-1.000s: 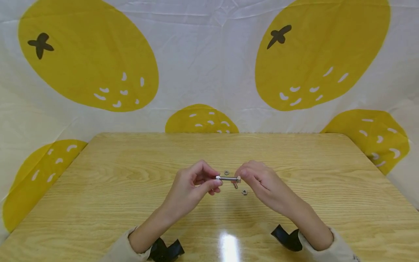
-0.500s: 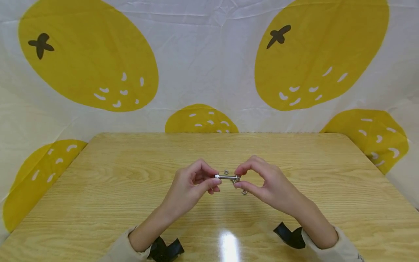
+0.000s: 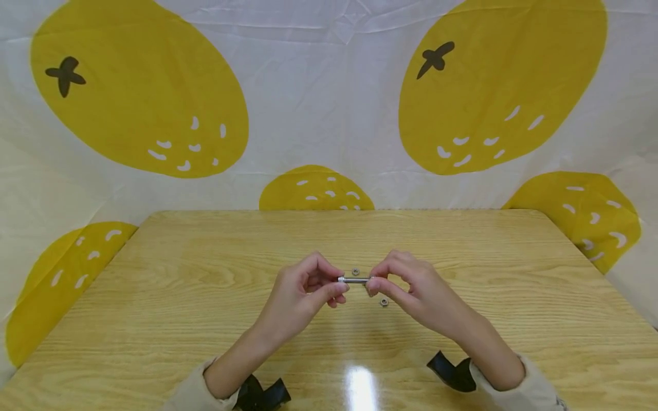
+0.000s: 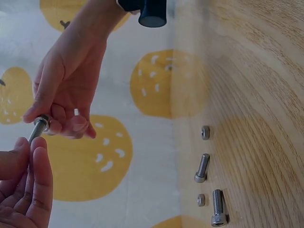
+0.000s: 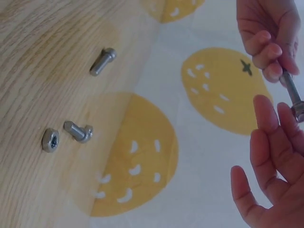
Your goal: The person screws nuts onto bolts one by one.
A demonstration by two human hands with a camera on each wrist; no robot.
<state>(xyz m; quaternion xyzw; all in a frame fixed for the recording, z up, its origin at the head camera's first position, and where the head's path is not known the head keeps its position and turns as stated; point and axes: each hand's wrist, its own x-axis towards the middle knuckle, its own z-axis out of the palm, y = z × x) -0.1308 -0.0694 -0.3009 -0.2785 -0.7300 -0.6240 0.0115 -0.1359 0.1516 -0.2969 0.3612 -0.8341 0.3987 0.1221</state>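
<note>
Lead: Far left, a beige sleeve (image 3: 187,391) with a black strap (image 3: 264,395) beside its cuff. Next, the left hand (image 3: 299,294), its thumb and forefinger pinching the left end of the held bolt (image 3: 356,280).

Recorder: Position of that bolt?

Lead: Raised clear of the wood-grain bench (image 3: 205,319) and spanning the two hands, nearly level in the head view. The middle of its shank is exposed.

Recorder: Continuing right?

Lead: The far nut (image 3: 356,272) appears just above the shank in the head view, lying on the bench. One loose bolt shows only in part there. The left wrist view settles the count — two loose bolts (image 4: 218,208) and two nuts on the bench, well apart from the hands.

Recorder: Right end of the held bolt?

Lead: The end nut (image 4: 43,122) sits there, pinched by the thumb and fingers of the right hand (image 3: 416,288). How far it is threaded on — cannot tell. The near nut (image 3: 384,302) shows just below that hand's thumb, on the bench.

Recorder: Far right?

Lead: A second black strap (image 3: 452,374) at the cuff. Behind everything hangs a pale cloth (image 3: 324,85) printed with yellow fruit.
</note>
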